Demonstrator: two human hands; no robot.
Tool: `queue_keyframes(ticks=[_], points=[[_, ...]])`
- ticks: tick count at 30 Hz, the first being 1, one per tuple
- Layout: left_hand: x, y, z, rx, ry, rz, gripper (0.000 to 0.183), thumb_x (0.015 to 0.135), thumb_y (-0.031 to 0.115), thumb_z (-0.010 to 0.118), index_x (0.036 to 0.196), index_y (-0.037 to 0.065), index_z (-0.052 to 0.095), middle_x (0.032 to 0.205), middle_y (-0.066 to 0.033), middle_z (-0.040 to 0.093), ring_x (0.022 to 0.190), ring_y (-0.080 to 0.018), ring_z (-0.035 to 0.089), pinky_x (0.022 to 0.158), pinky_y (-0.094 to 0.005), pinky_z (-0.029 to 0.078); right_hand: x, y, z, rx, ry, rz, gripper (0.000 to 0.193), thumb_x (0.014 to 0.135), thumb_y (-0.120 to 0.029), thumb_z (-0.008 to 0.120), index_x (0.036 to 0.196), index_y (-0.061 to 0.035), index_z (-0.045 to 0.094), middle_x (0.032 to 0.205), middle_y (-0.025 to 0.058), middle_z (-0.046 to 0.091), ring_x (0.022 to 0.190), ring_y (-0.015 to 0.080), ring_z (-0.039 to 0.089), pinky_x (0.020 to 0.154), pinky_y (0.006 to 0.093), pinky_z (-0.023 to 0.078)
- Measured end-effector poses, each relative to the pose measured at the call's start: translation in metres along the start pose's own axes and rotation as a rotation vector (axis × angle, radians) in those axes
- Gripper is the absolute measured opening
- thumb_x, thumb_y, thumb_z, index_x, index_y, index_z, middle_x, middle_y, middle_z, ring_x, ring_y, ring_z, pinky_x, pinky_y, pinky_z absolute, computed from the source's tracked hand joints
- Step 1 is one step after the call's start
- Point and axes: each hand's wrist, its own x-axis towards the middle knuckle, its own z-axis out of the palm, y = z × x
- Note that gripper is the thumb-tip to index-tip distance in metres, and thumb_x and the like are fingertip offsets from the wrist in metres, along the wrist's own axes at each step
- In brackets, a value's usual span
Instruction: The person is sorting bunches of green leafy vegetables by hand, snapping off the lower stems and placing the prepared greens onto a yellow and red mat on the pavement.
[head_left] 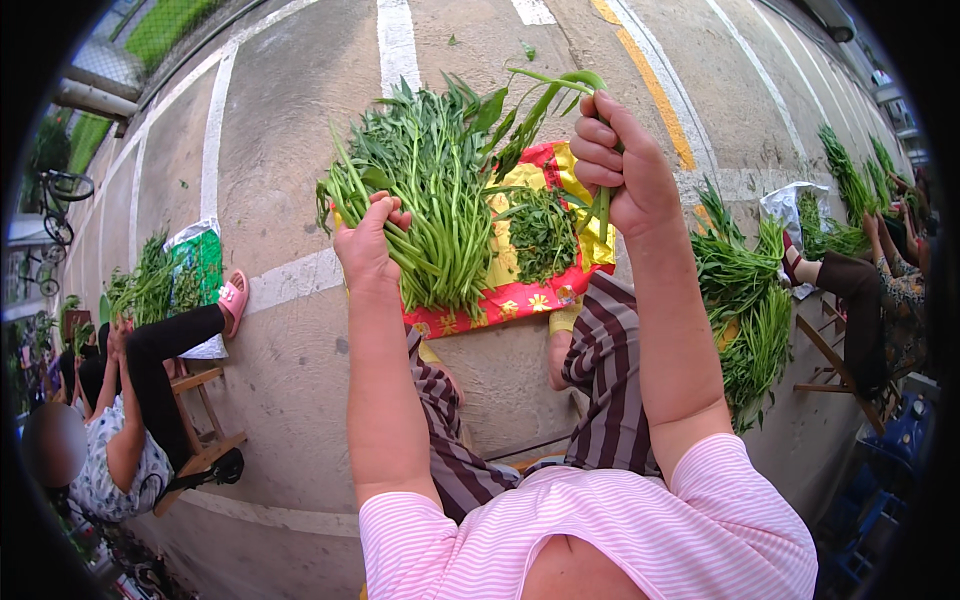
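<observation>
My left hand (368, 243) grips the stem ends of a thick bunch of long green leafy vegetables (425, 180), whose leaves fan out away from me. My right hand (618, 165) is raised beside it, closed on a few green stalks (560, 90) that curve over the bunch. Below both hands, a red and yellow patterned cloth (500, 300) lies on the concrete ground, carrying a small heap of picked green leaves (543, 235). My striped trousers show beneath my forearms.
A pile of the same greens (750, 300) lies to my right. A person sits on a wooden stool (205, 420) at left beside greens on a bag (160, 280). Another person sits at right near more bundles (850, 190). White and yellow lines mark the pavement.
</observation>
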Motion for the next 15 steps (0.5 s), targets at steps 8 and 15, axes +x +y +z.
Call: queue_keyframes(ticks=[8,15], points=[[-0.017,-0.003,0.016,0.117,-0.315,-0.142,0.018,0.081,0.011,0.075,0.093,0.005,0.063,0.085,-0.0089,0.068,0.063,-0.0132,0.063,0.059,-0.0280,0.056,0.003,0.011,-0.007,0.086,0.041,-0.018,0.014,0.095,-0.020,0.057,0.093,-0.0081,0.051,0.068,-0.0067,0.038,0.052,0.0009,0.031,0.040,0.0167,0.024],[-0.037,-0.021,0.042,0.148,-0.492,-0.165,0.021,0.083,0.018,0.075,0.093,0.005,0.062,0.081,-0.0056,0.066,0.057,-0.0057,0.055,0.049,-0.0212,0.049,0.004,0.026,-0.001,-0.033,0.119,-0.014,0.014,0.092,-0.015,0.063,0.095,-0.0076,0.052,0.078,-0.0036,0.046,0.059,0.0008,0.038,0.041,0.0141,0.029]])
